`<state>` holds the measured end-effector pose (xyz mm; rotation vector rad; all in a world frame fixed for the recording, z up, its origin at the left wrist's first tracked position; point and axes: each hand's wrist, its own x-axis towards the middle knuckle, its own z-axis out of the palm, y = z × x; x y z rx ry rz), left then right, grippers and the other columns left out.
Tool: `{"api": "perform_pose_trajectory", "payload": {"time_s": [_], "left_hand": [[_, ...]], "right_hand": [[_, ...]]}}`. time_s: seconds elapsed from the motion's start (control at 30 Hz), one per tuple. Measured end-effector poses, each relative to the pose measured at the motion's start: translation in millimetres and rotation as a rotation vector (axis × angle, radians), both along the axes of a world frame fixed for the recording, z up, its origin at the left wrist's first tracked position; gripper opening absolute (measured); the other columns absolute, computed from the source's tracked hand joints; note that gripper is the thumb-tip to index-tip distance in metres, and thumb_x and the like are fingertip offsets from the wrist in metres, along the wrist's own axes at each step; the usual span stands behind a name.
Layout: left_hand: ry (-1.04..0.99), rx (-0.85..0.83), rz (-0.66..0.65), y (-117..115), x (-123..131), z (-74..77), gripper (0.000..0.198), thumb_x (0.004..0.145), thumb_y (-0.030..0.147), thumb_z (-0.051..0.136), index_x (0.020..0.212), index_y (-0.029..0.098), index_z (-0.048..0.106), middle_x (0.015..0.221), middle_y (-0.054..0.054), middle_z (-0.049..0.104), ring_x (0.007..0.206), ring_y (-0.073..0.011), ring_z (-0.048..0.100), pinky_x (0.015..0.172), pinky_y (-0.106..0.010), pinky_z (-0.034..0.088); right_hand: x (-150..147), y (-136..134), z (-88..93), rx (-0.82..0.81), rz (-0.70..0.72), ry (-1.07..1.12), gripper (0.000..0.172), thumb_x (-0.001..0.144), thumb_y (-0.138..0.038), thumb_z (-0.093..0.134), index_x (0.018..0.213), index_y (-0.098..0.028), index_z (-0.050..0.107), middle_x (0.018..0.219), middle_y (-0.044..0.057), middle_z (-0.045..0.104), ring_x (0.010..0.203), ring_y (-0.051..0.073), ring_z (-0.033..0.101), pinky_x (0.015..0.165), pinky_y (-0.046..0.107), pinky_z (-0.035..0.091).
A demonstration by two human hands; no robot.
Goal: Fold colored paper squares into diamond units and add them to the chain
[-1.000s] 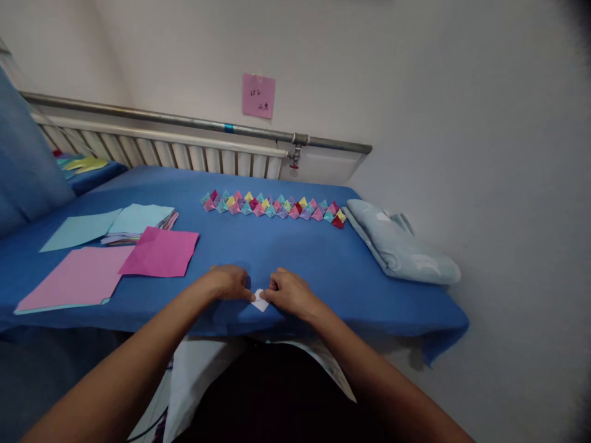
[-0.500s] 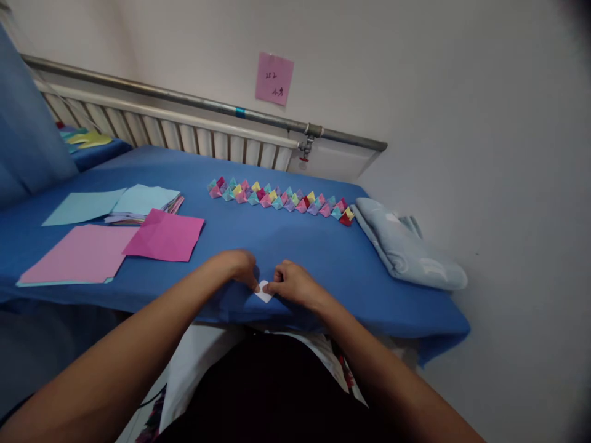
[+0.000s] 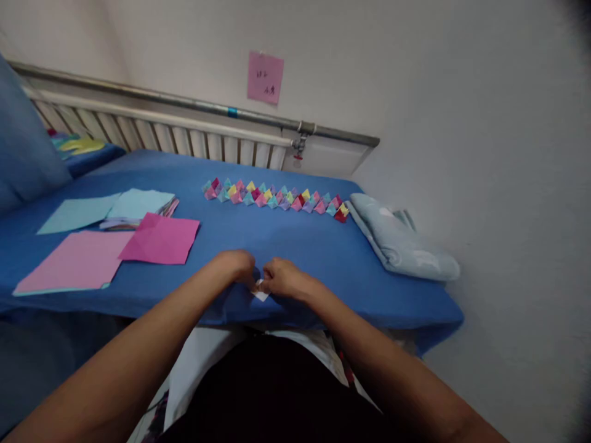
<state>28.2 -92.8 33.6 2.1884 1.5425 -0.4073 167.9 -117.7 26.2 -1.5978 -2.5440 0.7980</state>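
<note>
A small white piece of folded paper (image 3: 261,296) lies near the front edge of the blue-covered table. My left hand (image 3: 242,268) grips it from the left, with thumb and fingers closed at its upper left side. On the other side my right hand (image 3: 282,277) has its fingers curled, the thumb and fingertips pressed on the paper's upper right. The fingertips of both hands nearly meet and cover the upper part of the paper. Farther back lies a long double row of folded paper pieces (image 3: 274,198) in pink, teal, yellow, purple and red.
To the left are a magenta sheet (image 3: 161,239), pink sheets (image 3: 76,261) and a stack of light blue sheets (image 3: 138,203). A folded light blue blanket (image 3: 401,237) sits at the right end. Behind the table run a radiator (image 3: 184,136) and a pipe (image 3: 194,107).
My right hand has shifted slightly inward over the white paper, covering more of it. The whole view has moved a little, so the surroundings appear farther left.
</note>
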Motion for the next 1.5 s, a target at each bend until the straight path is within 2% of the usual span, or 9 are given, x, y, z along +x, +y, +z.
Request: {"api": "perform_pose_trajectory", "payload": {"time_s": [0.1, 0.23, 0.37, 0.57, 0.87, 1.0, 1.13, 1.3, 1.5], "left_hand": [[0.042, 0.03, -0.048, -11, -2, 11.9, 0.035, 0.061, 0.04, 0.073, 0.09, 0.021, 0.071, 0.084, -0.006, 0.071, 0.081, -0.0227, 0.064, 0.07, -0.027, 0.047], [-0.058, 0.095, -0.178, -23, 6, 18.1, 0.044, 0.066, 0.013, 0.064, 0.109, 0.023, 0.064, 0.113, -0.007, 0.064, 0.104, -0.0224, 0.058, 0.081, -0.027, 0.043], [-0.139, 0.006, -0.206, -22, 15, 15.2, 0.043, 0.059, -0.002, 0.055, 0.092, 0.022, 0.07, 0.091, -0.005, 0.068, 0.085, -0.0205, 0.062, 0.068, -0.026, 0.042], [-0.339, -0.139, 0.012, -16, -8, 7.2, 0.022, 0.049, 0.007, 0.064, 0.067, 0.02, 0.063, 0.057, 0.005, 0.057, 0.056, -0.0136, 0.053, 0.051, -0.022, 0.034], [-0.963, -0.11, 0.403, -49, -25, -17.8, 0.028, 0.066, 0.038, 0.06, 0.073, 0.021, 0.039, 0.065, 0.006, 0.054, 0.062, -0.0101, 0.055, 0.061, -0.022, 0.045], [-1.41, -0.183, 0.63, -63, -13, -26.6, 0.036, 0.058, 0.038, 0.074, 0.068, 0.019, 0.045, 0.06, 0.005, 0.056, 0.056, -0.0099, 0.055, 0.058, -0.022, 0.043], [-1.41, -0.253, 0.591, -68, -19, -18.9, 0.031, 0.061, 0.036, 0.076, 0.078, 0.018, 0.058, 0.073, 0.002, 0.064, 0.067, -0.0127, 0.06, 0.067, -0.025, 0.046], [-1.05, 0.19, 0.296, -63, -28, -14.9, 0.014, 0.079, 0.033, 0.06, 0.08, 0.02, 0.064, 0.075, 0.001, 0.065, 0.073, -0.014, 0.059, 0.068, -0.025, 0.044], [-0.8, 0.898, -0.074, -68, -18, -53.2, 0.021, 0.092, 0.018, 0.042, 0.081, 0.019, 0.06, 0.081, -0.004, 0.066, 0.079, -0.016, 0.06, 0.077, -0.031, 0.047]], "right_hand": [[18, -10, -9.2, 0.061, -0.071, 0.138, 0.017, 0.072, -0.031, 0.068, 0.065, -0.019, 0.057, 0.071, -0.001, 0.054, 0.066, 0.011, 0.049, 0.057, 0.021, 0.034], [39, -17, -29.3, 0.012, -0.401, 0.727, 0.012, 0.075, -0.03, 0.058, 0.07, -0.019, 0.054, 0.066, -0.004, 0.052, 0.061, 0.01, 0.048, 0.06, 0.022, 0.039], [45, -14, -37.2, -0.151, -0.51, 0.927, 0.014, 0.073, -0.033, 0.057, 0.073, -0.02, 0.053, 0.054, -0.007, 0.049, 0.051, 0.01, 0.046, 0.055, 0.023, 0.037], [44, -14, -34.5, -0.155, -0.533, 1.002, 0.017, 0.068, -0.034, 0.06, 0.072, -0.019, 0.053, 0.056, -0.007, 0.05, 0.048, 0.008, 0.045, 0.053, 0.023, 0.037], [7, -42, -25.6, -0.318, -0.391, 1.028, 0.025, 0.072, -0.038, 0.064, 0.088, -0.019, 0.058, 0.067, -0.004, 0.056, 0.048, 0.007, 0.042, 0.044, 0.02, 0.034], [1, -45, -21.5, -0.295, -0.384, 1.051, 0.02, 0.077, -0.037, 0.06, 0.084, -0.018, 0.06, 0.062, -0.004, 0.055, 0.047, 0.007, 0.041, 0.045, 0.02, 0.032], [7, -43, -21.0, -0.182, -0.339, 0.967, 0.015, 0.081, -0.032, 0.055, 0.079, -0.018, 0.062, 0.059, -0.005, 0.05, 0.049, 0.008, 0.042, 0.049, 0.021, 0.034], [13, -41, -24.7, 0.312, -0.13, 0.693, 0.018, 0.088, -0.029, 0.052, 0.078, -0.019, 0.062, 0.071, 0.0, 0.058, 0.067, 0.013, 0.052, 0.063, 0.024, 0.04], [27, -36, -38.0, 0.717, 0.181, 0.342, 0.022, 0.094, -0.016, 0.039, 0.095, -0.017, 0.062, 0.088, 0.008, 0.063, 0.084, 0.019, 0.055, 0.076, 0.03, 0.041]]}}
